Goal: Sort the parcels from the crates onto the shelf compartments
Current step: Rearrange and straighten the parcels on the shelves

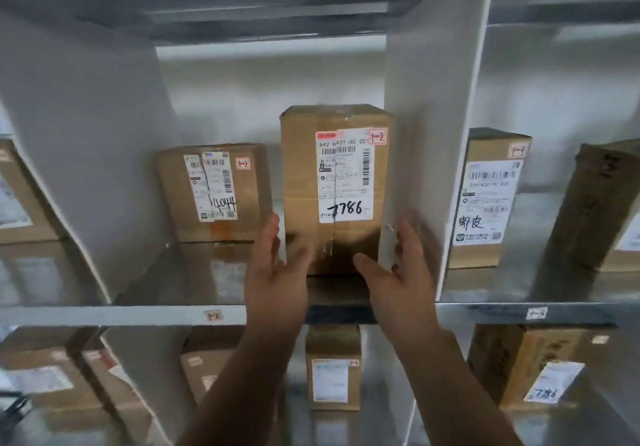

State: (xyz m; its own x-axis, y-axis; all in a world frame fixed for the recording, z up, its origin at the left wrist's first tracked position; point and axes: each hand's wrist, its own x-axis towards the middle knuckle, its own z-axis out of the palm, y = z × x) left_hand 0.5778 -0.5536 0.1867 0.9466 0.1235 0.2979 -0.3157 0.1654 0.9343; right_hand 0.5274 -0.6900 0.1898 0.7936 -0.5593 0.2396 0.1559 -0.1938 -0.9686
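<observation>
A tall cardboard parcel (334, 182) marked "7786" and tagged "1-2" stands upright in the middle shelf compartment, against the right divider (433, 133). My left hand (273, 272) hovers at its lower left edge and my right hand (398, 272) at its lower right. Both hands have fingers spread and sit just in front of the box; neither visibly grips it. A shorter parcel (214, 191) marked "4044", also tagged "1-2", rests to its left in the same compartment.
The metal shelf edge (138, 315) carries a "1-2" tag, and a "1-3" tag further right. The right compartment holds a labelled box (490, 199) and a dark leaning box (595, 206). More parcels fill the lower shelf and the left compartment.
</observation>
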